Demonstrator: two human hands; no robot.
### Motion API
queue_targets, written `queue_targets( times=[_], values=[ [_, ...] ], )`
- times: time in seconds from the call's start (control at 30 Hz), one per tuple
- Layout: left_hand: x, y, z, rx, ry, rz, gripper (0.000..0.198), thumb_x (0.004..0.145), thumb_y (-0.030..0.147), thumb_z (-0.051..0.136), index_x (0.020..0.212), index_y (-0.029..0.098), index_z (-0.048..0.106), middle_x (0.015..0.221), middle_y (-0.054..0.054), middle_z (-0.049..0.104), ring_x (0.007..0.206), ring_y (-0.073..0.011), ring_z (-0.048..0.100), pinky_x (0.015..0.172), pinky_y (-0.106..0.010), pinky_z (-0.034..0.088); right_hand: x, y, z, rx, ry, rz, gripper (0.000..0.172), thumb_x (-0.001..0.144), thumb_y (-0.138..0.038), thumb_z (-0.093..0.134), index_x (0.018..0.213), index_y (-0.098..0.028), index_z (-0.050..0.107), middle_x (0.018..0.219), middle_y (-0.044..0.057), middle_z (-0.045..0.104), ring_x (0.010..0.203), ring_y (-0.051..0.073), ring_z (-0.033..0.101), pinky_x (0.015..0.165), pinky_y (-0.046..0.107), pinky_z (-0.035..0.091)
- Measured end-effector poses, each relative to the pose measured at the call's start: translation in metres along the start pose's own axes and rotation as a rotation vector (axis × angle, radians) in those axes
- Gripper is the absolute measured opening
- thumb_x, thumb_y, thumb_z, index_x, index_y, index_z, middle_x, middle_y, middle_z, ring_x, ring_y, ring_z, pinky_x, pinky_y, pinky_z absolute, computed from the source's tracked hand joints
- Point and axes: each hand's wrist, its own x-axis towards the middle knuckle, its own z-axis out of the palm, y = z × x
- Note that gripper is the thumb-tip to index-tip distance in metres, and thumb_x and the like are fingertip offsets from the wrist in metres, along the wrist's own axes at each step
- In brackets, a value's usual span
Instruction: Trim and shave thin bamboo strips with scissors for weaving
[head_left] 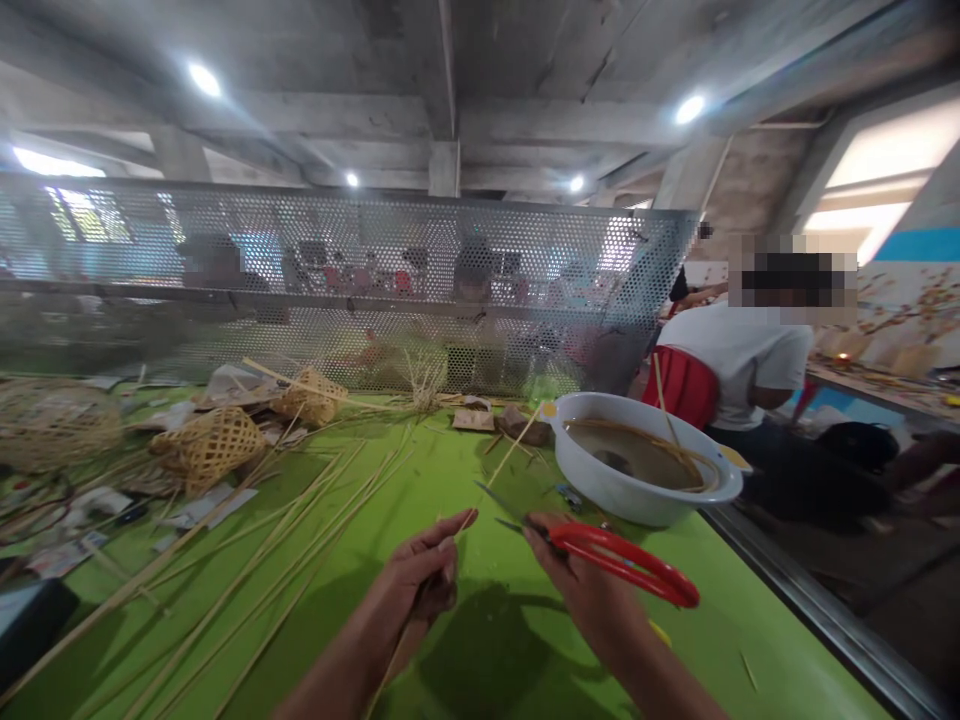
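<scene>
My left hand (pixel 431 570), low in the middle of the head view, pinches a thin bamboo strip (pixel 397 655) between thumb and fingers. The strip runs down toward the bottom edge and pokes out slightly past the fingertips. To its right, my right hand (pixel 562 565) is closed on red-handled scissors (pixel 630 565). Their dark blades are parted and point up and left, a short way from the left fingertips. Another strip (pixel 514 445) slants upward beyond the blades to the rim of a white basin.
The white basin (pixel 652 505) holds water and a bent strip. Long strips (pixel 300 540) and woven baskets (pixel 210 445) lie left on the green table (pixel 450 450). Behind stands a perforated metal screen (pixel 360 240). A person in white (pixel 750 350) sits at right.
</scene>
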Motion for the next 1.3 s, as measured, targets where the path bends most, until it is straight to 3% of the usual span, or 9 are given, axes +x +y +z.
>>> queue_targets(
  times=[0.17, 0.33, 0.5, 0.7, 0.83, 0.93, 1.1, 1.2, 1.3],
  values=[
    [0.001, 0.000, -0.001, -0.011, 0.018, 0.021, 0.045, 0.071, 0.024, 0.071, 0.114, 0.014, 0.063, 0.048, 0.007, 0.049, 0.031, -0.0012, 0.026, 0.035, -0.017, 0.014, -0.003, -0.007, 0.002, 0.036, -0.164, -0.020, 0.024, 0.095, -0.033, 0.040, 0.081, -0.022, 0.055, 0.075, 0.000, 0.061, 0.065, 0.016, 0.056, 0.060, 0.027, 0.044],
    [0.002, -0.001, -0.002, -0.005, 0.003, 0.006, 0.051, 0.071, 0.024, 0.071, 0.119, 0.014, 0.060, 0.050, 0.006, 0.051, 0.032, -0.0020, 0.031, 0.035, -0.017, 0.021, -0.002, 0.002, 0.002, 0.023, -0.010, 0.031, 0.023, 0.093, -0.036, 0.040, 0.089, -0.022, 0.058, 0.083, 0.003, 0.063, 0.073, 0.018, 0.059, 0.066, 0.029, 0.046],
    [0.006, -0.004, -0.008, 0.000, 0.021, -0.003, 0.052, 0.068, 0.025, 0.072, 0.116, 0.013, 0.061, 0.042, 0.008, 0.046, 0.029, -0.0031, 0.029, 0.033, -0.017, 0.019, -0.002, 0.001, 0.006, 0.083, -0.121, -0.015, 0.021, 0.092, -0.034, 0.043, 0.082, -0.024, 0.058, 0.069, -0.002, 0.061, 0.062, 0.016, 0.057, 0.058, 0.025, 0.045],
    [-0.002, -0.001, 0.006, 0.028, 0.006, -0.010, 0.039, 0.071, 0.015, 0.064, 0.110, 0.016, 0.060, 0.053, 0.004, 0.054, 0.034, -0.0039, 0.041, 0.036, -0.015, 0.029, 0.010, 0.017, -0.001, 0.111, 0.123, 0.069, 0.025, 0.090, -0.039, 0.046, 0.088, -0.021, 0.062, 0.080, 0.003, 0.066, 0.075, 0.020, 0.062, 0.066, 0.027, 0.047],
    [-0.002, -0.003, 0.010, 0.015, -0.054, 0.030, 0.025, 0.065, 0.010, 0.064, 0.090, 0.016, 0.059, 0.073, 0.000, 0.063, 0.039, -0.0041, 0.047, 0.038, -0.016, 0.035, 0.009, 0.016, 0.000, 0.072, 0.051, 0.018, 0.022, 0.091, -0.035, 0.045, 0.086, -0.022, 0.062, 0.077, 0.001, 0.065, 0.071, 0.018, 0.061, 0.067, 0.026, 0.047],
    [0.002, -0.006, 0.005, 0.056, -0.002, 0.011, 0.017, 0.072, 0.021, 0.066, 0.085, 0.017, 0.057, 0.064, 0.003, 0.060, 0.035, -0.0029, 0.040, 0.034, -0.015, 0.028, 0.005, 0.008, 0.003, 0.072, -0.051, 0.004, 0.022, 0.092, -0.034, 0.044, 0.086, -0.023, 0.062, 0.082, 0.001, 0.066, 0.074, 0.018, 0.060, 0.069, 0.027, 0.047],
    [0.005, -0.008, -0.002, 0.162, 0.035, -0.014, 0.053, 0.076, 0.041, 0.067, 0.120, 0.017, 0.054, 0.046, 0.006, 0.052, 0.030, -0.0036, 0.030, 0.031, -0.016, 0.016, 0.005, 0.011, 0.003, 0.080, -0.103, 0.020, 0.022, 0.092, -0.034, 0.043, 0.088, -0.023, 0.062, 0.082, 0.002, 0.066, 0.074, 0.019, 0.059, 0.071, 0.030, 0.047],
    [0.006, -0.010, -0.005, 0.141, 0.049, -0.027, 0.063, 0.072, 0.039, 0.071, 0.127, 0.015, 0.053, 0.045, 0.006, 0.053, 0.031, -0.0029, 0.032, 0.033, -0.016, 0.016, 0.006, 0.017, 0.004, 0.118, -0.036, 0.047, 0.021, 0.091, -0.035, 0.044, 0.087, -0.022, 0.061, 0.080, 0.002, 0.066, 0.073, 0.019, 0.060, 0.068, 0.030, 0.047],
    [0.006, -0.009, -0.005, 0.143, 0.056, -0.041, 0.069, 0.069, 0.038, 0.073, 0.129, 0.013, 0.051, 0.044, 0.005, 0.053, 0.030, -0.0034, 0.034, 0.032, -0.017, 0.016, 0.004, 0.014, 0.006, 0.137, -0.080, 0.034, 0.022, 0.092, -0.035, 0.042, 0.085, -0.023, 0.059, 0.076, 0.001, 0.063, 0.069, 0.018, 0.058, 0.062, 0.028, 0.046]
  ],
)
